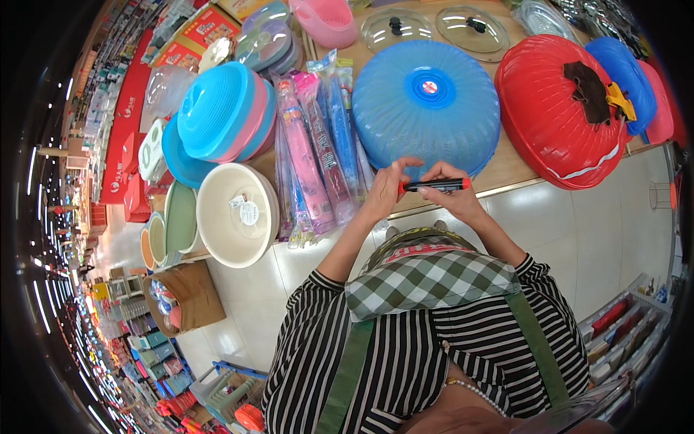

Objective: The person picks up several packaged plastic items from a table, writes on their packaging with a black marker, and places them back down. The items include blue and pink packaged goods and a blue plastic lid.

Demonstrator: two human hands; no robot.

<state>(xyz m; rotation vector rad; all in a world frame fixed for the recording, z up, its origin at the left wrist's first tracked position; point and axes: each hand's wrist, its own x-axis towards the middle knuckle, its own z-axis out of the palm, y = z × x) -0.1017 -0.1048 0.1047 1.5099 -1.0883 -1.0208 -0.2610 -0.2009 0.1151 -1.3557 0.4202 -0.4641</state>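
Observation:
A black marker pen (442, 185) with a red end lies sideways between my two hands, in front of the rim of a translucent blue plastic dome cover (379, 103). My right hand (447, 198) grips the marker's barrel between thumb and fingers. At its other end, my left hand (387, 187) has its fingers on a small red part, apparently the cap (401, 187). I cannot tell whether that part is fully off the pen. Just left of my left hand lie several long plastic-wrapped packages (309, 157), pink, purple and blue.
A cream plastic basin (238, 217) stands at the table's front edge, near stacked blue and pink colanders (227, 114). To the right is a red dome cover (553, 108) with a dark cloth and yellow clip. Glass lids (471, 32) lie behind. A cardboard box (190, 298) stands on the floor.

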